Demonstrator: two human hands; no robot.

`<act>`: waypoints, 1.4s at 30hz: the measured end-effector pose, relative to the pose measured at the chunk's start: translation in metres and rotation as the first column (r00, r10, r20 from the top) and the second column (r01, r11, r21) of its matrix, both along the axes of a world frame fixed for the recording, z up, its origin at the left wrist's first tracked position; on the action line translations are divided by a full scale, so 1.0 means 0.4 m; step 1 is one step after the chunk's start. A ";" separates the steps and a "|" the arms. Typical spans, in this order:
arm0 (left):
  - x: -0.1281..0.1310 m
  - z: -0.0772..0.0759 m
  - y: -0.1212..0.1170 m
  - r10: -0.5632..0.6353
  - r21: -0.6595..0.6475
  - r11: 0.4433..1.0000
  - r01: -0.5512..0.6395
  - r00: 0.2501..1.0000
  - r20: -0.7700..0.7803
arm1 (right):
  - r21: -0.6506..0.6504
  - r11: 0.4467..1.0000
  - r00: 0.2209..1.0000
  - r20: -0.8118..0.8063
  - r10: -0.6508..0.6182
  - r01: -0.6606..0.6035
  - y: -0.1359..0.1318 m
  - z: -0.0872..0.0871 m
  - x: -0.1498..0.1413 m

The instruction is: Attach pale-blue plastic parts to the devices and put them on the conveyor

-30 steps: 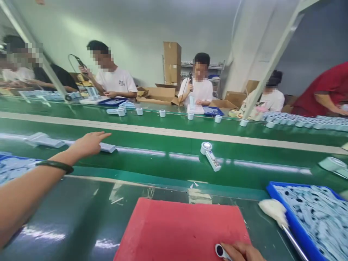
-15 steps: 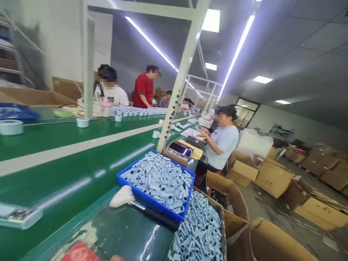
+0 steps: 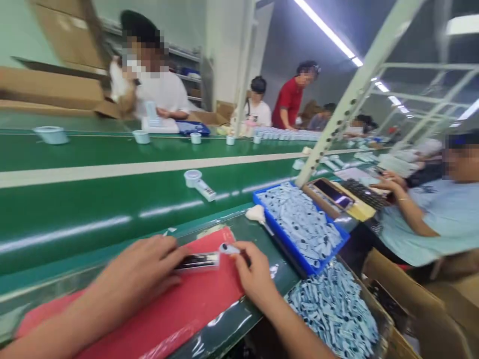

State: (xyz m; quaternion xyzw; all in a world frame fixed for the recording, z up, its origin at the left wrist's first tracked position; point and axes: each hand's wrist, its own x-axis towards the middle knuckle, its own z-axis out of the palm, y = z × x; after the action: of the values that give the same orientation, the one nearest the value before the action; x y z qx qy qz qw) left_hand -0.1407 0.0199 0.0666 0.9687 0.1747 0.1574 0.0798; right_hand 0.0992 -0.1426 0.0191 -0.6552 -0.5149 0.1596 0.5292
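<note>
My left hand (image 3: 136, 276) rests on the red mat (image 3: 175, 309) with its fingers closed on a long flat light-blue part (image 3: 198, 261) that has a dark strip along it. My right hand (image 3: 254, 271) pinches a small round ring-shaped piece (image 3: 225, 248) right at the end of that part. Both hands are blurred by motion. On the green conveyor belt (image 3: 93, 204) beyond them lies a finished light-blue device (image 3: 199, 184) with a round head and a handle.
A blue tray (image 3: 303, 227) of light-blue parts stands to the right with a white brush (image 3: 258, 214) beside it. A cardboard box (image 3: 337, 311) of the same parts sits below. Co-workers sit across the belt and at my right. Small round pieces (image 3: 141, 136) ride the far belt.
My view swung right and then back to the mat. My left hand came back from the belt holding the long part. My right hand brought the round piece up to its end.
</note>
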 end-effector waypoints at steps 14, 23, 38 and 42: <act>0.015 0.015 -0.082 -0.065 -0.235 0.970 0.068 0.998 0.023 | -0.145 0.971 0.804 0.545 0.240 -0.191 0.022 0.097 -0.124; 0.021 -0.008 -0.081 -0.055 -0.388 0.914 0.118 0.984 0.169 | -0.226 0.943 0.936 0.202 0.290 -0.244 0.032 0.098 -0.101; -0.016 0.003 -0.180 0.058 -0.220 0.974 -0.048 0.997 0.042 | -0.385 0.821 0.889 0.002 0.459 -0.423 0.003 0.087 -0.108; -0.006 0.006 -0.181 0.064 -0.182 0.981 -0.063 0.998 -0.001 | -0.331 0.837 0.876 0.059 0.479 -0.435 -0.001 0.071 -0.108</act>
State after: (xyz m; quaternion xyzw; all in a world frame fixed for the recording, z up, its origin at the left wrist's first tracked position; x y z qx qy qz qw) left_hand -0.1433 -0.0524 0.0691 0.9508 0.2190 0.1456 0.1635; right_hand 0.0562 -0.1431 0.0477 -0.5968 -0.6610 0.3135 0.3296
